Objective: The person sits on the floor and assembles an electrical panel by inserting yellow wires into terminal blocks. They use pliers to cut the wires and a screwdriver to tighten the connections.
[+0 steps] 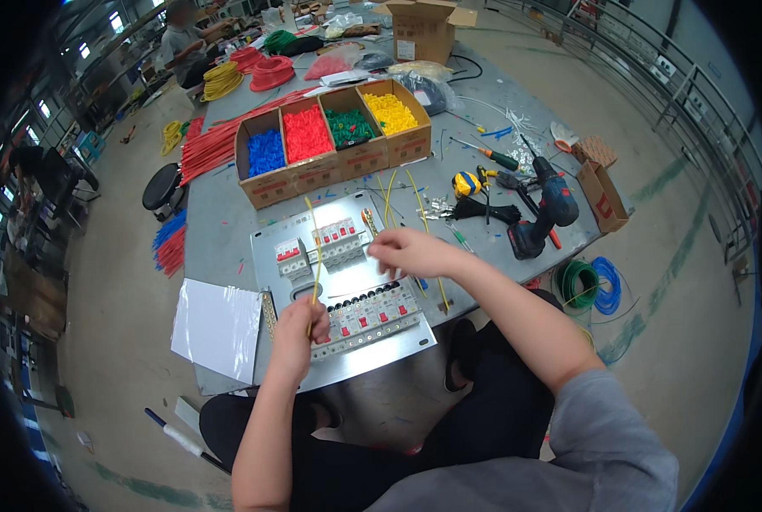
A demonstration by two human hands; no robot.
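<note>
Grey and long, the worktable runs away from us toward twelve o'clock, its near edge just past our knees. On that edge lies a metal panel with rows of breakers; a white sheet overhangs the edge at nine o'clock of it. Our left hand is closed around the lower end of a yellow wire, which stands up across the panel. Our right hand hovers curled over the panel's upper part, fingertips pinched near more yellow wires; we cannot tell what it grips. At two o'clock a cordless drill, screwdrivers and black cable ties crowd the right edge. Farther, at twelve o'clock, a cardboard tray of blue, red, green and yellow pieces blocks the middle. Bare floor opens on both sides.
</note>
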